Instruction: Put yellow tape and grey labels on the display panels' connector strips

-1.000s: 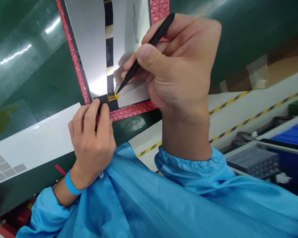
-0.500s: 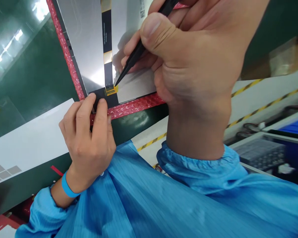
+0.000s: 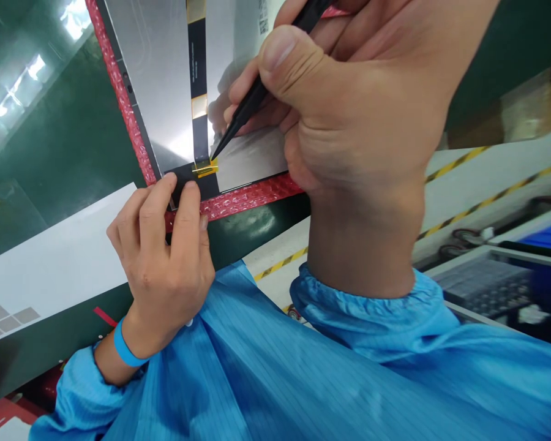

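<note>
My right hand (image 3: 330, 92) is closed around black tweezers (image 3: 248, 110). Their tip touches or hovers just over a small piece of yellow tape (image 3: 206, 169); I cannot tell which. The tape lies across the lower end of a black and gold flex cable (image 3: 199, 61), which runs down the silver back of a display panel (image 3: 151, 73). With spread, bent fingers, my left hand (image 3: 165, 245) grips the panel's near left corner, fingertips on its black border and the thumb mostly hidden at the edge.
Pink bubble wrap (image 3: 252, 196) lies beneath the panel on a dark green table (image 3: 50, 122). White paper with grey squares (image 3: 73, 245) is at the left, near shiny clear plastic (image 3: 18, 92). Beyond the table edge are yellow-black floor tape (image 3: 454, 220) and a blue bin (image 3: 548, 236).
The yellow tape under the tweezer tip has shifted slightly and shows a bright line across it. Both hands stay almost where they were.
</note>
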The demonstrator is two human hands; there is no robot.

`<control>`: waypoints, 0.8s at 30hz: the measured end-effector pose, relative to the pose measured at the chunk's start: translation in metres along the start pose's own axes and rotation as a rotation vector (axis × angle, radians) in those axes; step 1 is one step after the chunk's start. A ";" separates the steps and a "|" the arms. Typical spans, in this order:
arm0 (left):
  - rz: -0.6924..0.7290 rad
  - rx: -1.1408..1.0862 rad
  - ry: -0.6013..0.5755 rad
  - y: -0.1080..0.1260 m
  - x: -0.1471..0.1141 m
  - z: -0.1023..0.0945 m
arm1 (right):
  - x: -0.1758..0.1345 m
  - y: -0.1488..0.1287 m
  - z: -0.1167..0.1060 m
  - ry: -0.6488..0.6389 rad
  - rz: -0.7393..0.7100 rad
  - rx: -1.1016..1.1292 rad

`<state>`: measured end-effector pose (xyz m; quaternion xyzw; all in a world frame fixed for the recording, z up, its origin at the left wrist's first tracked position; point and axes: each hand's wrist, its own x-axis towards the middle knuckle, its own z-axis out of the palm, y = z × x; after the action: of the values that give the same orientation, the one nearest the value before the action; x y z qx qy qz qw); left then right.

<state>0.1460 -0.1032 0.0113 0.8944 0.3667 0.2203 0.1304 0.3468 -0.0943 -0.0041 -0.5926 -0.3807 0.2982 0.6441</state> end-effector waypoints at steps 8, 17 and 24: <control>0.006 0.017 -0.013 0.002 0.002 0.000 | -0.001 -0.003 0.002 -0.013 0.004 0.039; -0.032 0.114 -0.091 0.007 0.003 0.003 | 0.000 0.001 0.000 -0.004 -0.004 0.029; -0.062 0.121 -0.119 0.007 0.002 0.004 | -0.006 -0.005 0.005 0.058 -0.068 -0.041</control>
<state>0.1530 -0.1068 0.0110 0.9005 0.3983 0.1402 0.1044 0.3391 -0.0967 -0.0003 -0.6007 -0.3878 0.2513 0.6524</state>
